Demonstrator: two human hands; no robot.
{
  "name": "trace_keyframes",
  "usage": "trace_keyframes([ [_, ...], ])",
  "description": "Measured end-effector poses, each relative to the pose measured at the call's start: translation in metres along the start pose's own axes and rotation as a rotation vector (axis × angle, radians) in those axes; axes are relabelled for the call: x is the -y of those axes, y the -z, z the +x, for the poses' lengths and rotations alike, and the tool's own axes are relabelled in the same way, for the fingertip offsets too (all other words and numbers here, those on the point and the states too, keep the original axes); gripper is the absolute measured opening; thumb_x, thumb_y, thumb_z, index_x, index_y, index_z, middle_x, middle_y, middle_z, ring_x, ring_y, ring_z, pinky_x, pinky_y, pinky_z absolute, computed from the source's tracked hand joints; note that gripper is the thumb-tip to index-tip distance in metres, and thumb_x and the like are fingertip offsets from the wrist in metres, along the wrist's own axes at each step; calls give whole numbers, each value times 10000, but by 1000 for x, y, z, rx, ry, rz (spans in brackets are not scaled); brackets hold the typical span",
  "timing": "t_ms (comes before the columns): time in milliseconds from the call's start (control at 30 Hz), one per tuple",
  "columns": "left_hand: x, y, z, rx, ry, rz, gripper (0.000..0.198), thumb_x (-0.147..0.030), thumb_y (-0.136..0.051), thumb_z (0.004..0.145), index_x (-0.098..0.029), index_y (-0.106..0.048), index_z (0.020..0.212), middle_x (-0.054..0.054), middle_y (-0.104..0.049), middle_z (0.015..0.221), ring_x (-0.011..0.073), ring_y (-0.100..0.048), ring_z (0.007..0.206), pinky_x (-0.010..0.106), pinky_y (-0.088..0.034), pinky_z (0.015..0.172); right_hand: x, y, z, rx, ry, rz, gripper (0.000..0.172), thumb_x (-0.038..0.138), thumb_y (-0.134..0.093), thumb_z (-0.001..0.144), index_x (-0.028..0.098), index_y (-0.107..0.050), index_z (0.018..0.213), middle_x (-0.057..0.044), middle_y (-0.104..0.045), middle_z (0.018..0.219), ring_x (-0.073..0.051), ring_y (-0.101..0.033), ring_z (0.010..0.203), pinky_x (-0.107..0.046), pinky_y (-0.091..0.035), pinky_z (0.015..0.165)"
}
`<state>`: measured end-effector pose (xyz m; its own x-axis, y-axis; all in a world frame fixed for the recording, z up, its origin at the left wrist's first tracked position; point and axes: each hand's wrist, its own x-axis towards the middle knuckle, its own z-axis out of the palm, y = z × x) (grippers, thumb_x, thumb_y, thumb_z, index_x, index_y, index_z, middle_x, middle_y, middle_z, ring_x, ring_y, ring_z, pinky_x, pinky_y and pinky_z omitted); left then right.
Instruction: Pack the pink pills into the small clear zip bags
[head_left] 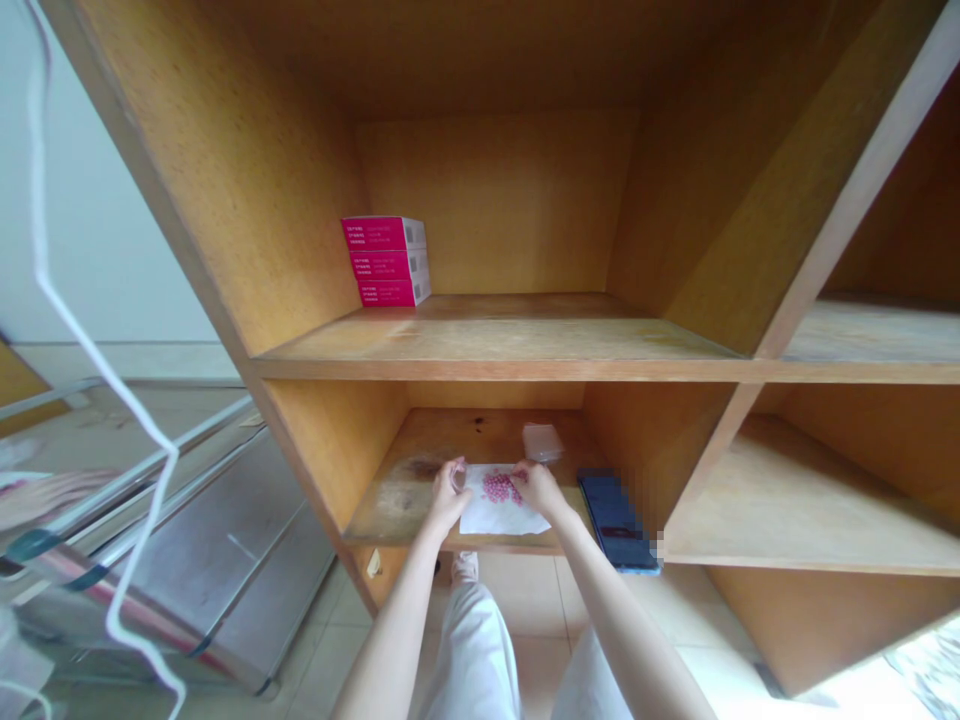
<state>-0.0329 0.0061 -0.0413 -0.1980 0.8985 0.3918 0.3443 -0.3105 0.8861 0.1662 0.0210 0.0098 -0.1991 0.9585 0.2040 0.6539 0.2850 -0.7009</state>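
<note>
A white sheet of paper (491,515) lies on the lower shelf, with a small heap of pink-red beads or pellets (499,488) on it. At the sheet's left edge, my left hand (450,492) has its fingers curled round something small that looks clear; its kind is too small to tell. My right hand (537,488) reaches to the right side of the heap, thumb and fingers pinched together at the beads. Whatever is between those fingertips is hidden. Behind the right hand sits a clear plastic box (541,442).
A dark blue phone or tablet (616,525) lies at the right of the lower shelf, partly blurred out. Three stacked pink boxes (386,264) stand on the upper shelf (510,338). Left of the cabinet are a metal-framed cart (217,530) and a hanging white cable (97,360).
</note>
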Motion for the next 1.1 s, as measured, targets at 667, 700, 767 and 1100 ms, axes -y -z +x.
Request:
trace_keyframes([
  [667,3,-4,1,-20,26,-15,444,-91,-595,583,-199,-486,1000,68,-569,1059,198,-526,1010,369,-376,892,62,-19,11,60,358,187,242,231,-452,795,156,-662,702,-40,-664,701,-121,-571,640,-197,-395,608],
  [700,3,-4,1,-17,24,-15,444,-75,-580,581,-199,-487,996,62,-571,1049,194,-526,1007,370,-371,898,59,-14,11,39,344,204,231,222,-450,792,155,-664,733,-43,-669,735,-124,-580,667,-198,-402,625],
  [767,2,-3,0,-8,18,-17,445,-51,-554,576,-197,-493,992,55,-570,1039,191,-521,1009,371,-360,908,49,-5,13,0,277,212,207,186,-458,769,150,-661,781,-50,-673,795,-128,-592,719,-199,-410,660],
  [1100,-5,0,-1,5,27,-13,433,-42,-550,576,-193,-513,980,51,-561,1029,187,-507,1004,366,-345,911,-17,14,12,110,-73,-191,210,59,-476,678,129,-664,740,-81,-677,784,-144,-591,724,-196,-367,609],
])
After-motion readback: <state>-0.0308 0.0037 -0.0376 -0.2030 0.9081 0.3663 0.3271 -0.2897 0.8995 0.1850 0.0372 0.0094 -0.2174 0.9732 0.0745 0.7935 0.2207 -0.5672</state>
